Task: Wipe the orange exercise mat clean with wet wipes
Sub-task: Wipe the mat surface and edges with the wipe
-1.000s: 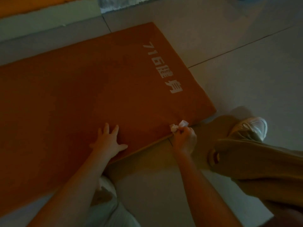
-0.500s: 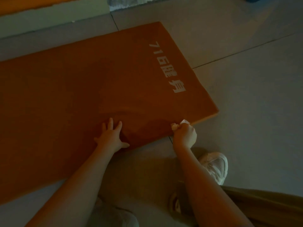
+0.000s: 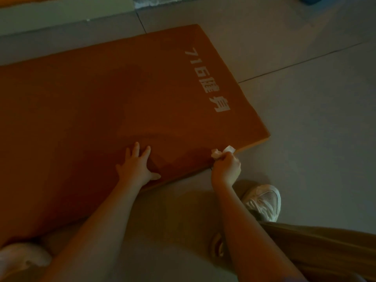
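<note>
The orange exercise mat point(image 3: 97, 102) lies flat on the tiled floor, with white lettering near its right end. My left hand point(image 3: 136, 165) rests flat on the mat near its front edge, fingers spread. My right hand point(image 3: 226, 166) grips a crumpled white wet wipe point(image 3: 221, 152) and holds it against the mat's front edge, close to the right corner. A darker damp patch shows on the mat between the two hands.
Grey floor tiles point(image 3: 305, 98) surround the mat. My white shoe point(image 3: 262, 202) and tan trouser leg point(image 3: 325, 245) sit right of my right arm. My other white shoe point(image 3: 22, 257) shows at bottom left. A pale ledge point(image 3: 61, 15) runs along the back.
My right foot has drawn back from beside the mat's corner to below my right hand. The hands stay in nearly the same places on the mat.
</note>
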`<state>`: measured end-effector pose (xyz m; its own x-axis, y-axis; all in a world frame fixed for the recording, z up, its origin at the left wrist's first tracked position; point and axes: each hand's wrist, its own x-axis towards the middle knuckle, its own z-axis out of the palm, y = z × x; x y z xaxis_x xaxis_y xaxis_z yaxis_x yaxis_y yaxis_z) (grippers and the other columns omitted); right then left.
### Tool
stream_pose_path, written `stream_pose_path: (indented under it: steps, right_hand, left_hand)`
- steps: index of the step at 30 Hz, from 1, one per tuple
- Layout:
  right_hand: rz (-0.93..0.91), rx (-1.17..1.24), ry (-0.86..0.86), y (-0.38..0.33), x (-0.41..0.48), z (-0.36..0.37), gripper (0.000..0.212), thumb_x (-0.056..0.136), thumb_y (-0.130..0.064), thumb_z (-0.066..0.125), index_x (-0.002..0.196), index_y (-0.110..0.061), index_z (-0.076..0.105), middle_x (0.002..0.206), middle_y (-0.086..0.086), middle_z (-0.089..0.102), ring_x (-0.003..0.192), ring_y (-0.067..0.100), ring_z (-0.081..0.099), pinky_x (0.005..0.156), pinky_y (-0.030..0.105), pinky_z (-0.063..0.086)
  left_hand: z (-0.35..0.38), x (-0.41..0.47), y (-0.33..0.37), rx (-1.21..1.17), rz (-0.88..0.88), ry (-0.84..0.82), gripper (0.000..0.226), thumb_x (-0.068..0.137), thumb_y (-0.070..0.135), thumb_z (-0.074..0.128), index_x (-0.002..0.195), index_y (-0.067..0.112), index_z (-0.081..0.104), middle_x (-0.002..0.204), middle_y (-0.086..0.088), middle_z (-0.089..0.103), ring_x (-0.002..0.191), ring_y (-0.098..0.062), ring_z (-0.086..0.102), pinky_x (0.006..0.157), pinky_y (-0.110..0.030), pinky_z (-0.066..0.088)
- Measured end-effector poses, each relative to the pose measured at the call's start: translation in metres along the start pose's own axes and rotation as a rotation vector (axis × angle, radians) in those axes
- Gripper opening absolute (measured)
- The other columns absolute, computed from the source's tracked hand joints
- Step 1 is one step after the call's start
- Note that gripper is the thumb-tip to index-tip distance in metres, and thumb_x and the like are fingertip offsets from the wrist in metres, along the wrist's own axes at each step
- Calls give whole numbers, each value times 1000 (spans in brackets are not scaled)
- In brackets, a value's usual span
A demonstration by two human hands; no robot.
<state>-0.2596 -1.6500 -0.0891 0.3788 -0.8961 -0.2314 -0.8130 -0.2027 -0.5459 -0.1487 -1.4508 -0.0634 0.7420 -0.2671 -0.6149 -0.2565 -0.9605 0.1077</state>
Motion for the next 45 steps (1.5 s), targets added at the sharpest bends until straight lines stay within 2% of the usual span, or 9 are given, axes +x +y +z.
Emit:
stream_pose_path:
  steps: [5,8,14,18,22,26,32,37,45]
  right_hand:
    - [-115,-7,-128,1,-57,29,15,95,-2,47,91,-5,62,87,6,62,73,16,56,63,25,45]
    - [-241,16,-243,3,-102,52,13,97,-7,49,95,-4,61,90,-1,55,76,12,50,63,22,38]
    - [-90,182,-33,0,-85,44,16,95,-3,47,82,-10,54,83,4,55,71,15,51,62,26,40]
    - [80,252,48,-6,-73,39,16,94,1,46,94,-12,56,89,1,55,78,14,55,68,25,43]
    - [-24,274,-25,-14,-120,65,9,93,-1,53,97,-6,59,86,1,55,69,7,49,57,13,34]
    - [-231,276,-54,-14,-165,90,7,93,-4,54,86,-5,56,81,0,53,63,5,45,54,19,35]
    - [-81,283,67,-15,-139,81,7,93,-5,53,91,-5,59,89,6,58,77,17,54,69,31,46]
    - [32,257,135,-21,-118,70,13,94,-3,51,103,-1,61,98,6,56,82,11,49,69,22,36]
    - [-269,266,22,-33,-202,115,8,91,-4,59,91,-5,67,98,4,61,82,12,57,63,8,35]
  left_hand:
    - [10,-5,-8,-23,82,88,96,83,59,63,154,32,4,161,2,-13,148,-28,-9,114,-62,13]
    - [18,-14,-29,10,164,138,79,93,53,52,154,28,9,162,4,-8,148,-23,-7,117,-57,11]
    - [28,-39,-114,-106,-78,185,75,92,61,43,153,33,9,161,5,-8,148,-22,-9,115,-61,7]
    - [33,-51,-146,-115,-135,184,76,91,66,37,154,35,6,161,6,-10,148,-23,-8,114,-63,8]
    - [33,-47,-141,-151,-137,192,75,93,62,40,154,34,7,161,5,-9,148,-24,-9,114,-65,7]
    - [34,-47,-144,-154,-131,186,74,93,61,39,154,34,7,161,6,-9,148,-24,-9,114,-64,8]
    - [36,-51,-151,-116,-85,183,70,96,59,37,154,33,6,161,7,-9,148,-22,-9,115,-61,10]
    - [37,-51,-153,-123,-66,197,69,96,57,37,154,33,7,161,6,-9,148,-22,-10,115,-62,9]
    - [38,-51,-157,-101,-40,195,69,97,54,39,154,32,5,161,6,-9,148,-22,-9,114,-61,11]
